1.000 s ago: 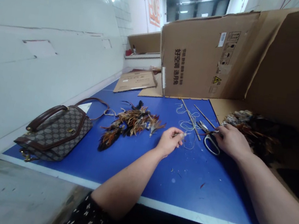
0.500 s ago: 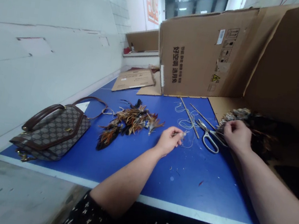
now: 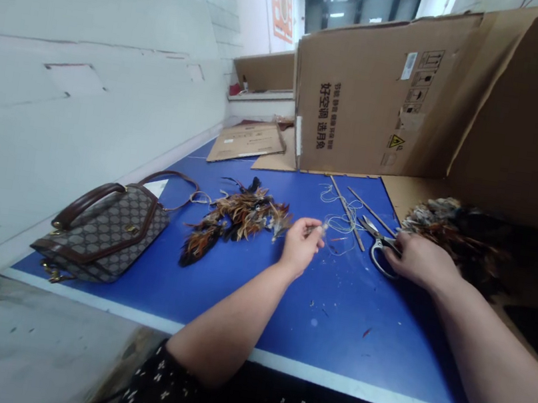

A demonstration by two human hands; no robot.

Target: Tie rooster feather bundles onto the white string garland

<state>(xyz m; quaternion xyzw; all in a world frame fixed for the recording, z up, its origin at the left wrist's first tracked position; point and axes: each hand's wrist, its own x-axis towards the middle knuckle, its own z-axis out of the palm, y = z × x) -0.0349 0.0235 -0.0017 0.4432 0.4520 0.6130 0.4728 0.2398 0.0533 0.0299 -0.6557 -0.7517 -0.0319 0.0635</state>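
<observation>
My left hand (image 3: 300,241) is closed in a pinch on the end of a small feather stem tied to pale thread (image 3: 340,229), held just above the blue table (image 3: 255,294). My right hand (image 3: 419,259) lies on the table beside the scissors (image 3: 378,245), fingers curled at their handles; whether it grips them is unclear. A bundle of brown, orange and black feathers (image 3: 236,218) lies left of my left hand. A larger pile of dark feathers (image 3: 461,233) sits on cardboard just beyond my right hand.
A patterned brown handbag (image 3: 103,230) lies at the table's left near the white wall. Thin wooden sticks (image 3: 349,207) lie by the thread. A large open cardboard box (image 3: 380,97) stands at the back and right. Flat cardboard (image 3: 247,141) lies farther back.
My right hand went to the dark feather pile and came back down beside the scissors. My left hand lifted slightly, keeping its pinch on the stem and thread.
</observation>
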